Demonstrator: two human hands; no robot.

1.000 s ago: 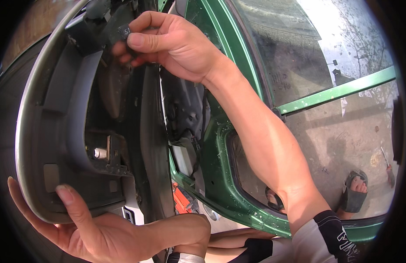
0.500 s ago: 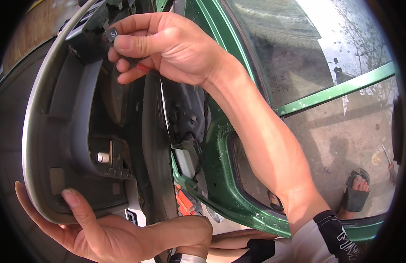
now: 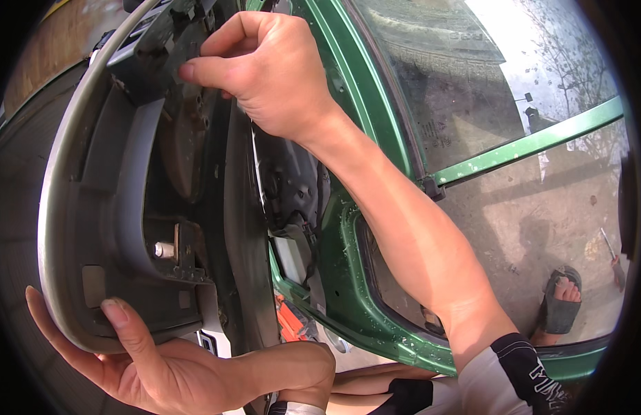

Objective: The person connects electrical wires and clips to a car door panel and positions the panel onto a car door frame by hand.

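My left hand (image 3: 154, 366) grips the lower rounded corner of a dark grey plastic panel (image 3: 92, 207) with a pale rim, thumb on its inner face and fingers around the outside. A small metal bracket (image 3: 185, 252) with a white fitting (image 3: 163, 249) sits in the panel's opening. My right hand (image 3: 258, 76) is pinched at the panel's upper end, beside dark metal and plastic parts; what lies between its fingertips is hidden.
A green car door frame (image 3: 355, 83) with glass (image 3: 459, 69) fills the right side. Through the lower glass show a sandalled foot (image 3: 562, 297) and a screwdriver (image 3: 614, 266) on concrete ground. An orange object (image 3: 292, 318) lies below the door.
My right hand has turned so its back shows, hiding the small dark piece seen earlier at its fingertips. My left hand and the panel have shifted slightly right.
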